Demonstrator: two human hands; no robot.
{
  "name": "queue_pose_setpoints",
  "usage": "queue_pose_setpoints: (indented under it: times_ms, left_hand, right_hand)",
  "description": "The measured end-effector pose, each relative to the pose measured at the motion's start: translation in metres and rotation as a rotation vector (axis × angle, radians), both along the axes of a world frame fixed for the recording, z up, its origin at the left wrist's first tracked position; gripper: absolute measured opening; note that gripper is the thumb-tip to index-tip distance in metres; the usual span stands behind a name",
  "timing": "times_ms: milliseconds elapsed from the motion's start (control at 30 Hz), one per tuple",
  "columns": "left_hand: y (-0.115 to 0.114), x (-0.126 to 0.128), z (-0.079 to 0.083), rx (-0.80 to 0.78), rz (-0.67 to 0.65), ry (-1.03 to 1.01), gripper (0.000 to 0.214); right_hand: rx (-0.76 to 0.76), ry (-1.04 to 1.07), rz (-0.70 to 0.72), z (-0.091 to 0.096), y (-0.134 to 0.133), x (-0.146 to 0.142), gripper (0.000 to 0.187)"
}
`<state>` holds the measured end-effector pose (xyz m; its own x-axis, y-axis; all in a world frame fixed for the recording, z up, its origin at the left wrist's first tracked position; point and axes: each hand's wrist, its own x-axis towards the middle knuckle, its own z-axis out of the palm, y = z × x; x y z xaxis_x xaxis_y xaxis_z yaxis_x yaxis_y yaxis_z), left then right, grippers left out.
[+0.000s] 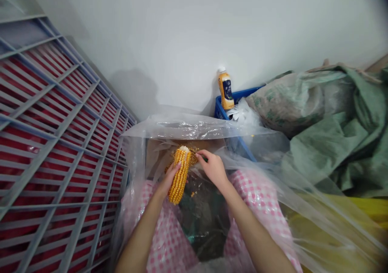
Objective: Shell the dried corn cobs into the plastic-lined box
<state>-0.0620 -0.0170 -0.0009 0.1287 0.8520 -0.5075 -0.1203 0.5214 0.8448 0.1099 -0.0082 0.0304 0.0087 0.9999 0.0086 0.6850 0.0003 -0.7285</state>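
Observation:
An ear of corn with yellow kernels stands nearly upright in my left hand, its pale bare tip at the top. My left fingers wrap round its left side and back. Just right of the tip is my right hand, with thumb and forefinger pinched together; whatever may be between them is too small to make out. Behind the ear, a heap of loose kernels lies in a clear plastic bag spread open over my lap. A few stray kernels lie lower down on the plastic.
A grey crate with red showing behind its slats rises at the left. On the right, a blue basket holds a yellow bottle and white plastic. Green-grey sacks are heaped beyond it. A white wall stands behind.

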Motion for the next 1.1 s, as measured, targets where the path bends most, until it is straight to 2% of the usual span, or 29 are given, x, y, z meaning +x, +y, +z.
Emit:
queue_pose_setpoints:
  times_ms: [100,267,500,633,800,1100]
  left_hand:
    - [0.000,0.002,0.002,0.008,-0.005,0.011,0.047]
    - [-0.001,0.004,0.003,0.001,0.013,0.002,0.052]
    - [-0.004,0.001,-0.006,0.016,0.048,0.000,0.048]
    - [-0.006,0.000,-0.009,0.024,0.027,0.012,0.047]
    - [-0.006,0.001,-0.011,0.020,0.017,0.025,0.047]
    - [-0.001,0.000,-0.021,0.040,0.097,-0.030,0.045]
  right_hand:
    - [0.019,0.001,-0.012,0.000,-0.001,-0.001,0.028]
    - [0.005,-0.147,0.044,-0.001,-0.006,-0.012,0.028]
    - [0.002,-0.352,0.089,-0.005,-0.015,-0.026,0.031]
    - [0.038,-0.358,0.134,-0.006,-0.016,-0.025,0.031]
    - [0.012,-0.408,0.176,-0.006,-0.018,-0.027,0.030]
    - [0.015,-0.398,0.222,-0.006,-0.022,-0.031,0.029]
